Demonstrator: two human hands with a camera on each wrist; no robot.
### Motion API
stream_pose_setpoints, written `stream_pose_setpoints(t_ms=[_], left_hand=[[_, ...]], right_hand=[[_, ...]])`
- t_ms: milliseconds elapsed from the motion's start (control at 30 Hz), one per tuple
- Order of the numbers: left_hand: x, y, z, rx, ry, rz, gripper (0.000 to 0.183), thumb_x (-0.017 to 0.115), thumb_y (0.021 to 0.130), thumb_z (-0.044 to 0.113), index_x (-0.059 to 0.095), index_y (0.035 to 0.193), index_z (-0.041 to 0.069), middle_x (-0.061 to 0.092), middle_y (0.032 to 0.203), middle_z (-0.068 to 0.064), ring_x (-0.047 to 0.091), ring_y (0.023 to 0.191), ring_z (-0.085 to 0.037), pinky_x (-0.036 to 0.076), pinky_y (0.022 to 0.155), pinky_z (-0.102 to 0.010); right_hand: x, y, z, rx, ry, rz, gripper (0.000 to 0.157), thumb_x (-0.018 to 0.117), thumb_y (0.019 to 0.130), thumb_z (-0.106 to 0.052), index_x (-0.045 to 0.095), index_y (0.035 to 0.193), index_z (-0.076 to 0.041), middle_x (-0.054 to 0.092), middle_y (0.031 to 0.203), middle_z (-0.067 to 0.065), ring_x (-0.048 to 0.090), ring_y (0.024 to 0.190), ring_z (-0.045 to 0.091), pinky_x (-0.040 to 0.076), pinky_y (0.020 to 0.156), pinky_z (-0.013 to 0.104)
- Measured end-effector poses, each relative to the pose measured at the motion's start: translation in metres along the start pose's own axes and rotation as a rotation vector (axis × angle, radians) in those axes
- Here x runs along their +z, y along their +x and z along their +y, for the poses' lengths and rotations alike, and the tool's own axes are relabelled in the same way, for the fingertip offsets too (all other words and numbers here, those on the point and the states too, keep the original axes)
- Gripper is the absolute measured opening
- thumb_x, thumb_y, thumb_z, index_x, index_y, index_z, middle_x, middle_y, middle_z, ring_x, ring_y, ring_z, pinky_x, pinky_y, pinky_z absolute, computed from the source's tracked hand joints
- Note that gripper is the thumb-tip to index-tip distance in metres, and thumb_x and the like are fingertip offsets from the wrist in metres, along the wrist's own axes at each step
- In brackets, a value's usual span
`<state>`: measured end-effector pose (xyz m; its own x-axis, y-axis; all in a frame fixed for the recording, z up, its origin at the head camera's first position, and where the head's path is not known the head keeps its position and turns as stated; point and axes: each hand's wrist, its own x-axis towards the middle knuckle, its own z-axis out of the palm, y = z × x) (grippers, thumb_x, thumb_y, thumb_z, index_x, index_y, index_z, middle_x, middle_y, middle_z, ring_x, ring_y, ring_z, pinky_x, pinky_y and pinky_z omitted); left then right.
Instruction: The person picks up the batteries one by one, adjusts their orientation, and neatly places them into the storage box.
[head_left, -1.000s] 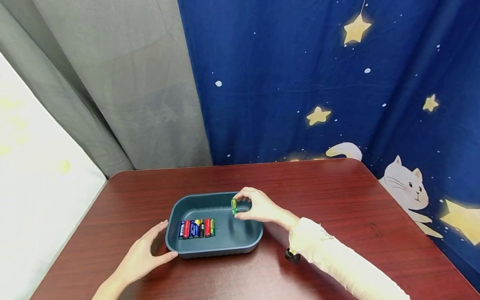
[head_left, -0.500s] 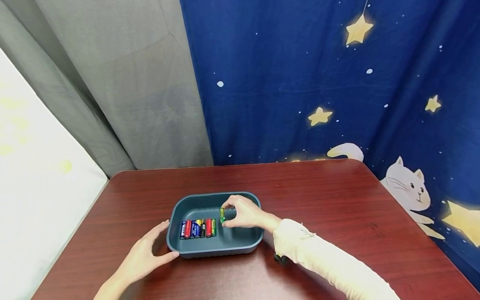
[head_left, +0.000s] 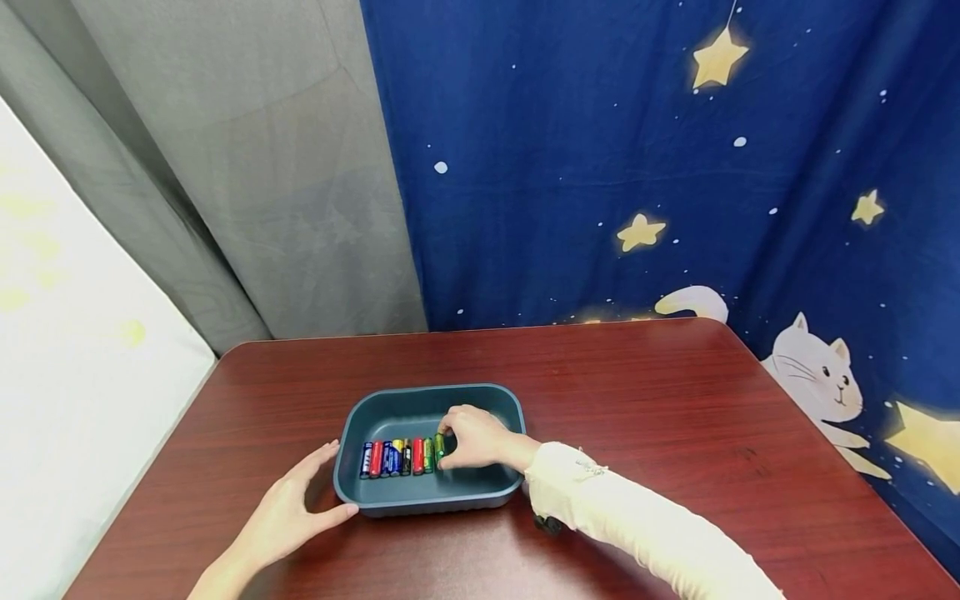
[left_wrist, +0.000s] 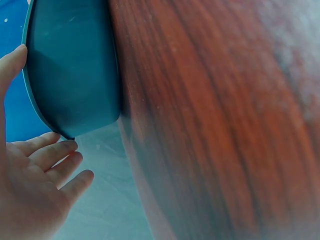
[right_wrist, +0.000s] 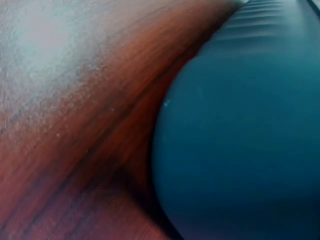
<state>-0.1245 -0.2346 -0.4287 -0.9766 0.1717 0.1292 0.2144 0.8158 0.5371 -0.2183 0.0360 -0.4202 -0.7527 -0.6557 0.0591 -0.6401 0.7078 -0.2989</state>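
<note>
A dark blue-green tray (head_left: 480, 498) holds a side-by-side row of batteries (head_left: 397, 457) in blue, red, black and green. Inside it, my right hand (head_left: 480, 439) pinches a green battery (head_left: 440, 448) between thumb and fingers, upright in line with the row and right beside its last green one. My left hand (head_left: 287, 508) spreads at the tray's left end, thumb by the near corner and fingertips at the rim. In the left wrist view, the left hand's fingers (left_wrist: 55, 155) lie fairly straight against the tray's edge. The right wrist view shows the tray's outer wall (right_wrist: 240, 130), without the hand.
The tray stands on a reddish-brown wooden table (head_left: 637, 400). Behind the table hang a grey curtain (head_left: 300, 183) and a blue curtain (head_left: 540, 167) with stars and a cat. A small dark object (head_left: 547, 524) shows under the right sleeve (head_left: 622, 508).
My right hand has moved left and down inside the tray, bringing the green battery from near the far right side to the right end of the row. The left hand stays put.
</note>
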Motion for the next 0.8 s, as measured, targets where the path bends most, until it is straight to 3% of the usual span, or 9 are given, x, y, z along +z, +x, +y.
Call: stream_pose_setpoints(t_ms=[333,800], left_hand=[[-0.001,0.0,0.0,0.0,0.003,0.002,0.085,0.072,0.068,0.054,0.044,0.132,0.006,0.046,0.135,-0.017,0.046,0.12,-0.037,0.044,0.09,-0.054],[-0.001,0.0,0.001,0.008,0.011,0.005,0.086,0.071,0.069,0.055,0.043,0.133,0.004,0.046,0.134,-0.018,0.046,0.12,-0.037,0.043,0.091,-0.055]], right_hand=[[0.012,0.003,-0.004,0.007,-0.055,-0.006,0.042,0.075,0.065,-0.038,0.067,0.098,-0.012,0.06,0.089,-0.004,0.055,0.088,0.01,0.048,0.073,0.021],[0.017,0.005,-0.004,0.038,-0.038,0.004,0.047,0.076,0.066,-0.041,0.067,0.102,-0.013,0.059,0.09,-0.005,0.053,0.086,0.009,0.048,0.068,0.021]])
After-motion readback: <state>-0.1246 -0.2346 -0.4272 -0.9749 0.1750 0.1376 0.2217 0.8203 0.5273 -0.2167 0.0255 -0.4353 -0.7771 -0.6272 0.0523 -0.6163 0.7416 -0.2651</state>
